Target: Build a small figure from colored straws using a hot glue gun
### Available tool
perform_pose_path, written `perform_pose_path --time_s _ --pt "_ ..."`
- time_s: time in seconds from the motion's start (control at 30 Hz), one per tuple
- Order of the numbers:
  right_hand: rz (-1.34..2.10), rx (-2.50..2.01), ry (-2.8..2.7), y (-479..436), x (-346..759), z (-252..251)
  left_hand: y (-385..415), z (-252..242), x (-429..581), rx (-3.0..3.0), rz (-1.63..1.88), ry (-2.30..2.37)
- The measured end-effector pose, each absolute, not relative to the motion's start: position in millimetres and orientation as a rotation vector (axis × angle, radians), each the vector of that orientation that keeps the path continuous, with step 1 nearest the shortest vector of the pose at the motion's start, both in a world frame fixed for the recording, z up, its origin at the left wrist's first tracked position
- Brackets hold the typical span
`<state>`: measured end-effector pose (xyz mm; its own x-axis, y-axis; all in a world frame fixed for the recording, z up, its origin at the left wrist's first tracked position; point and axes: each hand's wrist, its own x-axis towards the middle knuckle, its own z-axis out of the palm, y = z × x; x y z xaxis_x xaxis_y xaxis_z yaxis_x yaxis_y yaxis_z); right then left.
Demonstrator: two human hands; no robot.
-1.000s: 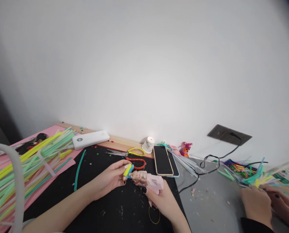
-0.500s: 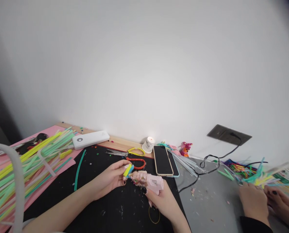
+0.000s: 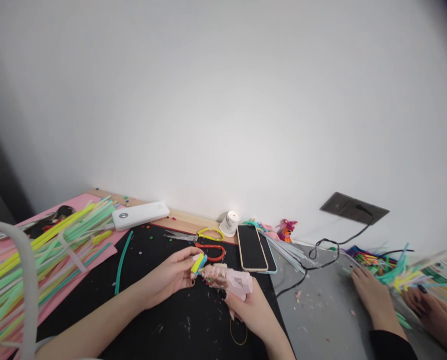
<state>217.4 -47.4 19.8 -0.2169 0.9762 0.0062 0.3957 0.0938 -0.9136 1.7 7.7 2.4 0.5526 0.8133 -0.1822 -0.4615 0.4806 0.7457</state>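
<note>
My left hand (image 3: 174, 275) pinches a small yellow-and-blue piece of bent pipe cleaner (image 3: 198, 264) between thumb and fingers. From the right, my right hand (image 3: 249, 305) is wrapped round a pale pink hot glue gun (image 3: 238, 282), its front crusted with brownish residue. The tip points left and meets or nearly meets the piece; contact cannot be made out. Just behind lie scissors (image 3: 208, 245) with one yellow and one red handle loop. A teal pipe cleaner (image 3: 122, 262) rests on the black mat (image 3: 140, 330) left of my hands.
Bundled pipe cleaners (image 3: 58, 260) cover pink paper at left, near a white power bank (image 3: 140, 215). Two phones (image 3: 252, 247), a paper cup (image 3: 230, 223) and a pink-orange figure (image 3: 287, 230) stand by the wall. A black cable (image 3: 309, 267) runs to the socket. A co-worker's hands (image 3: 377, 300) are at right.
My hands, the glue gun and the piece stay almost still. At right, the co-worker's left hand has moved left and up and opened, and green pieces now lie nearer between their hands.
</note>
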Motion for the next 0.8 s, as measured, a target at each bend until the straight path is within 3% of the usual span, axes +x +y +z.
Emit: perform_pose_path --time_s 0.8 --pt "1.110 -1.408 -1.652 -46.3 219.2 19.7 5.0 3.0 1.6 0.713 0.807 0.581"
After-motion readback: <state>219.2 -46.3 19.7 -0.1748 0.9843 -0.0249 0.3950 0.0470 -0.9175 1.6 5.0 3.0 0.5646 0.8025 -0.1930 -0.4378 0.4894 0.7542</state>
